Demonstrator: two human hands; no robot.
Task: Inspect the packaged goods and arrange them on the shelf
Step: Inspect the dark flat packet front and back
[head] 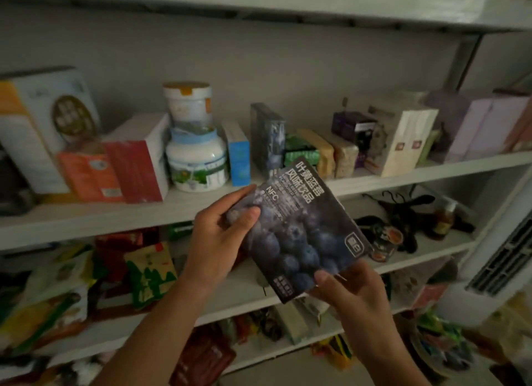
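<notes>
Left hand (221,236), right hand (354,293) hold blueberry box (302,230); white shelf (86,214) behind.

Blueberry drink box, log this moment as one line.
phase: inspecting | blueberry drink box: tilted, label visible | left hand: grips left edge | right hand: grips bottom corner

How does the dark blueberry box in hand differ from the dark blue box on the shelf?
The dark blueberry box tilts between left hand and right hand; the dark blue box stands upright on the white shelf. The first shows its broad face, the second its narrow edge. Both are dark.
</notes>
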